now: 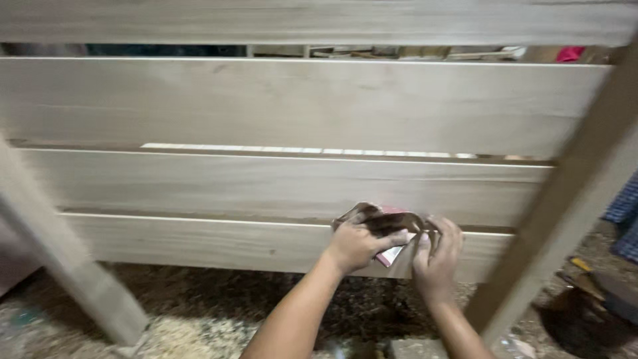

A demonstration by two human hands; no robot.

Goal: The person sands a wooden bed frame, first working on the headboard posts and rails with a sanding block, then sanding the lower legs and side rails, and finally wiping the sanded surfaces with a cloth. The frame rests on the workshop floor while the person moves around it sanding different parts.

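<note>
Both hands, the left hand and the right hand, are clamped together on a crumpled, folded sheet of brown sandpaper with a reddish back, pressing it against the lowest pale, unfinished wooden slat of a slatted frame. Below them, sawdust and wood shavings cover the floor, and slanted pale wooden posts flank the frame. Farther up, three more pale wide slats run across with narrow gaps between them.
</note>
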